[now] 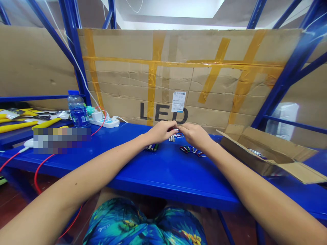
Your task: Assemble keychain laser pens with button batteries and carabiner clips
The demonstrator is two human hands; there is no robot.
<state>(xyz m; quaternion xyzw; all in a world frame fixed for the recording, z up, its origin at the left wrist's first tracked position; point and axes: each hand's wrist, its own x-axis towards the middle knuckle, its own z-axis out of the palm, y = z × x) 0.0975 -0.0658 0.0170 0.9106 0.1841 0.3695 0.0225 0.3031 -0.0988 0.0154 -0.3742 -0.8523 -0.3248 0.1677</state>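
Both my hands meet at the far middle of the blue shelf top [163, 170]. My left hand [162, 131] and my right hand [195, 134] are closed in pinches on a small red and silver item [174, 129] held between them; it is too small to name. Under the hands lies a cluster of small silver pieces [173, 138]. A bundle of dark, pen-like sticks [152, 147] lies by my left wrist. Several coloured clips [192, 150] lie by my right wrist.
An open cardboard box [268, 153] sits at the right. A taped cardboard sheet marked LED [178, 75] stands behind. At the left are a water bottle [78, 110], a white power strip [106, 120] with red cable, and yellow tools [17, 124].
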